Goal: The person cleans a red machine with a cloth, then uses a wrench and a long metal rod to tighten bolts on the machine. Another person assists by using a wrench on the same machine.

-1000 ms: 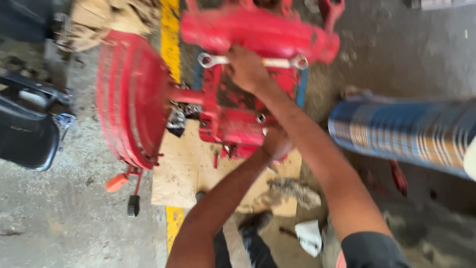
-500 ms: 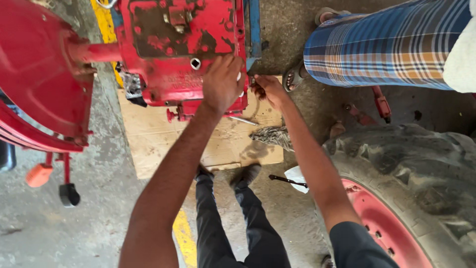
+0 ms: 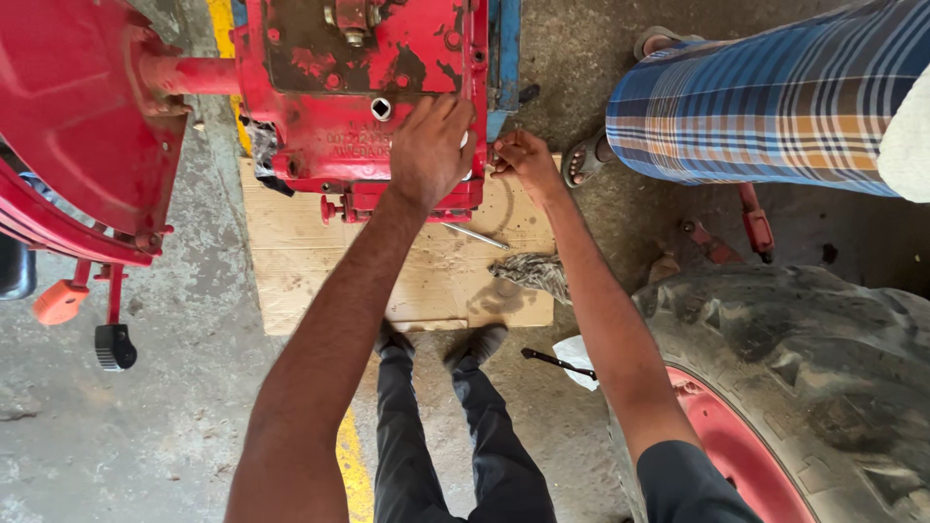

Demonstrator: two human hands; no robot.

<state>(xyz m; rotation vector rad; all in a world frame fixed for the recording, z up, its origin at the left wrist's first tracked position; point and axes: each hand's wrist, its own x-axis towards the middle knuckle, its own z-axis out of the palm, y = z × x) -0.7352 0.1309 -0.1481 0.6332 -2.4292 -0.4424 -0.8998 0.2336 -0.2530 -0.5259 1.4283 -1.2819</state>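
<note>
The left hand [image 3: 429, 147] is pressing spread on the red housing [image 3: 363, 92]; the right hand [image 3: 523, 160] is pinching something small at its edge, which may drop if grip loosens.

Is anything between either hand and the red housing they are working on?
Nothing visible. The left hand already lies flat on the red housing, and the right hand is at its right edge, fingers pinched there; whatever they pinch is too small to tell.

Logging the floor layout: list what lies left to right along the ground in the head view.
Orange pedal → black pedal → cardboard sheet → grey rag → black tool → large tyre.
</note>
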